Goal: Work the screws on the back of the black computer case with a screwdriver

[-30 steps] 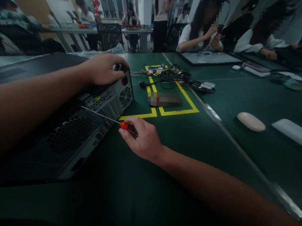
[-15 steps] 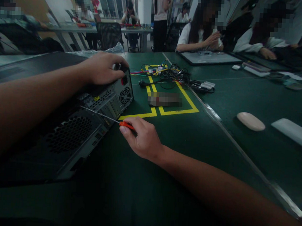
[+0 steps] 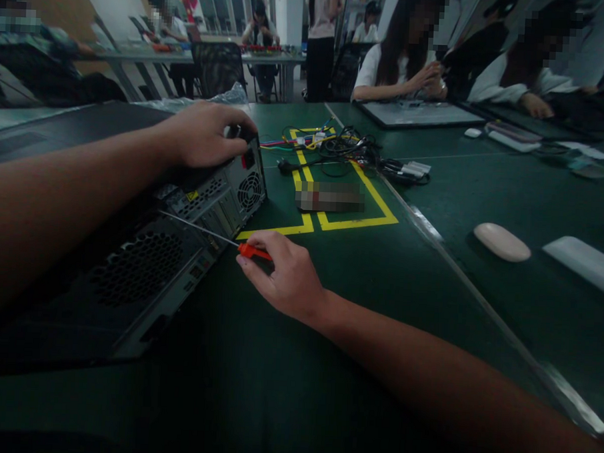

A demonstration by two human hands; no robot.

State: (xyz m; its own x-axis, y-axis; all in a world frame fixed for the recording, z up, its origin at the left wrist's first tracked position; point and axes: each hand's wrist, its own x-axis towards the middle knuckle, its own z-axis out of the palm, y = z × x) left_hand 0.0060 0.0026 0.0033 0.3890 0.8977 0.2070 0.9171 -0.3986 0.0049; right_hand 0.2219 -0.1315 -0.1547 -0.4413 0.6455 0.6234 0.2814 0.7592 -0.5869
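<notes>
A black desktop computer case [image 3: 142,333] lies at the left of the green table, its rear panel with vents and ports angled to the right. My left hand [image 3: 208,135] is closed over its far rear edge, with the thumb bent across the corner. In my right hand [image 3: 284,272] is a screwdriver [image 3: 253,250] with an orange handle, held between thumb and fingers. The thin metal shaft reaches leftward across the rear panel. Its tip ends near the panel's edge under my left forearm, in dark shadow, so I cannot tell what it touches.
Tangled cables [image 3: 355,149] and a blurred-out object [image 3: 330,197] lie by yellow tape [image 3: 357,224] beyond the case. To the right are a beige mouse [image 3: 501,242] and a white bar-shaped object [image 3: 588,266]. Other people sit at the far side, one over a flat panel [image 3: 421,115].
My right thumb and fingers have shifted a little on the screwdriver, so more of the orange handle shows. My left hand and the case stay in place.
</notes>
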